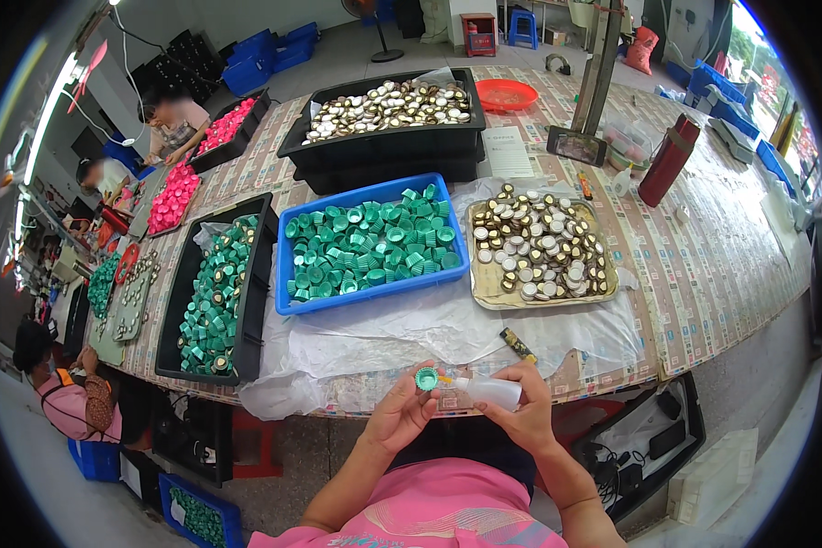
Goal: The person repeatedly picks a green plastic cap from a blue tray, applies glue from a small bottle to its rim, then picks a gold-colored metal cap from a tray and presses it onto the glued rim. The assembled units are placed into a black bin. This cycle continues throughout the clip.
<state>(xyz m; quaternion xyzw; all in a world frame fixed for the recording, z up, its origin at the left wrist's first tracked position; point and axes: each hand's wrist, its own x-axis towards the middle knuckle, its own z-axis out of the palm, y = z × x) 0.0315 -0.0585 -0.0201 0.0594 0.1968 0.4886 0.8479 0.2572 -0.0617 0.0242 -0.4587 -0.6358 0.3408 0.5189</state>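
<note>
A green fluted cap (426, 378) is pinched in the fingers of my left hand (398, 416), its hollow side facing up toward me. My right hand (528, 413) grips a white squeeze bottle (495, 393), tilted nearly level. The bottle's yellow nozzle points left and meets the cap's rim; whether it touches inside is too small to tell. Beyond my hands stands a blue tray (374, 296) full of loose green caps (370, 239). To its right, a shallow tan tray (557, 302) holds white and gold round discs (543, 245).
A black bin (266, 265) with green caps, some showing gold centres, stands left. Farther back is a black crate (383, 146) of discs. A dark patterned tube (518, 345) lies near my right hand. A phone (576, 146) and red flask (670, 161) stand right. Co-workers sit at left.
</note>
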